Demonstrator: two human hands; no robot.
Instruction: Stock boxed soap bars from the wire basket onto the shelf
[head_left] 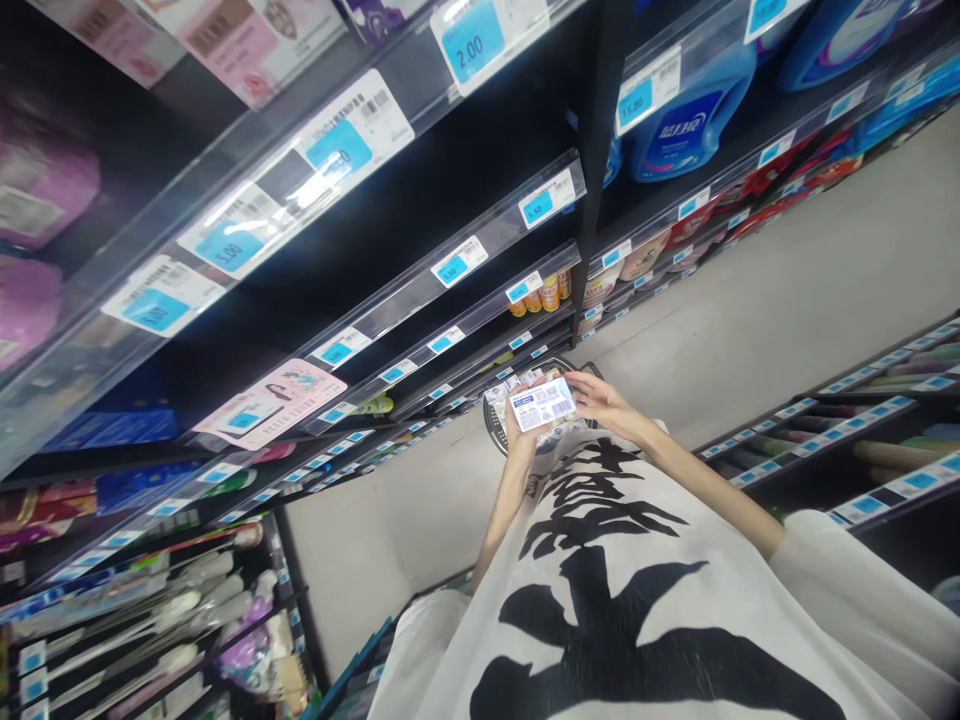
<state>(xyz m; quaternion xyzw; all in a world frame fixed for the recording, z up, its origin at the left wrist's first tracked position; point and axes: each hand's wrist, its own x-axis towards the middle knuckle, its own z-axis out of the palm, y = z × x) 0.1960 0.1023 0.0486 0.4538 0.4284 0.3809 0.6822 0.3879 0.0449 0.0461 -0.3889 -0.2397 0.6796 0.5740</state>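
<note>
My left hand (519, 428) is closed around the left side of a small white box (541, 404) with blue and dark print and a barcode on the face toward me. At the box's upper right edge, the fingers of my right hand (596, 398) are bent and touch it. Beneath both hands is a dark basket (493, 425) with a perforated wall, holding several packages with light, colourful print. My hands and the box hide much of what lies in it.
Shelves with price tags (457, 262) run along the left. Blue detergent bottles (679, 125) stand at upper right, orange cans (550, 293) lower down. Another shelf rack (855, 410) lines the right side. Grey floor (750, 260) lies between. Long-handled goods (150, 620) hang at lower left.
</note>
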